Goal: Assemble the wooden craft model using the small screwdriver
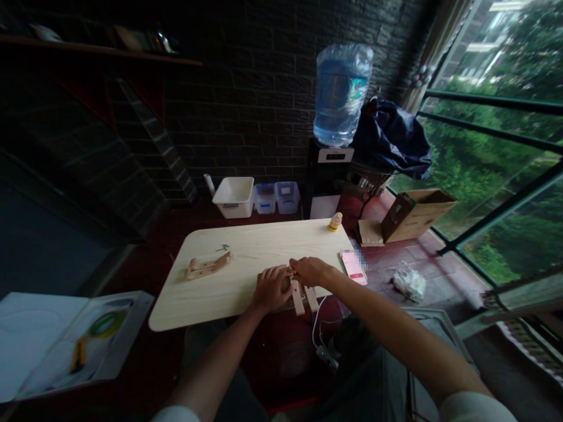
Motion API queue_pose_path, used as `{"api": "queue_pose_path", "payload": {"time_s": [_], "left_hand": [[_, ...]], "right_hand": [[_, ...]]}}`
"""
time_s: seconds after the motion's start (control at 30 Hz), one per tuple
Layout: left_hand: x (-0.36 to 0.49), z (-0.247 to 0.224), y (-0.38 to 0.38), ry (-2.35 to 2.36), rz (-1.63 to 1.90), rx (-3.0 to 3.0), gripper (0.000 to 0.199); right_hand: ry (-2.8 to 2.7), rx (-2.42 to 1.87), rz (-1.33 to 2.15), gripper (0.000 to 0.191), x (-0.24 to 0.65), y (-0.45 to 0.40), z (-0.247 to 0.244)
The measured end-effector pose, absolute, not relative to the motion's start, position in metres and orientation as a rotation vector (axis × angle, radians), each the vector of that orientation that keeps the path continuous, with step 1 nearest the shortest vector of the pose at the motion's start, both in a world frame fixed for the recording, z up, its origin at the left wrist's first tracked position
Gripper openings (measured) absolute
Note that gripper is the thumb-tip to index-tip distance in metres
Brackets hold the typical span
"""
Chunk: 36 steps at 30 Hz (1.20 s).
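Observation:
Near the front edge of the pale wooden table (250, 240), my left hand (271, 287) is closed over a wooden assembly (298, 300) and presses it down. Two light wood slats of the assembly stick out past the table edge, toward me. My right hand (311, 272) is in a pinch over the top of the assembly, close to my left fingertips; whatever lies in the pinch is too small to make out. On the left part of the table rests another wooden frame (204, 268), with small dark metal pieces (223, 248) behind it.
A small yellow-based bottle (335, 223) stands at the table's back right corner, and a phone (353, 267) lies at the right edge. Plastic bins (234, 205) and a water dispenser (328, 176) stand behind. An open case (118, 334) sits at left; a cable (315, 328) hangs in front.

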<state>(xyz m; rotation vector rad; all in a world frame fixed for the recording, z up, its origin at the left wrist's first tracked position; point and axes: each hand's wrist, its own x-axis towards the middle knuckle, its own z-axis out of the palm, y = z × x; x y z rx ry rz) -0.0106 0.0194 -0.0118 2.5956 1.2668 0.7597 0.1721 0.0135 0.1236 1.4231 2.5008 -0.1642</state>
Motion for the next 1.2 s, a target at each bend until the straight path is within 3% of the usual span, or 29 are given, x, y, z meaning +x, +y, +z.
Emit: {"api": "queue_pose_path", "payload": {"time_s": [0.5,0.87,1.2], "left_hand": [[-0.012,-0.013,0.019,1.28,0.749,2.591,0.041],[-0.014,-0.017,0.02,1.26,0.778,2.596,0.037],[-0.013,-0.016,0.02,1.274,0.742,2.592,0.038]], "right_hand": [[2.449,1.553,-0.233,0.031,0.165,0.017,0.124],[2.507,1.392,-0.137,0.027,0.172,0.021,0.117],[2.441,1.498,-0.191,0.034,0.168,0.016,0.122]]}}
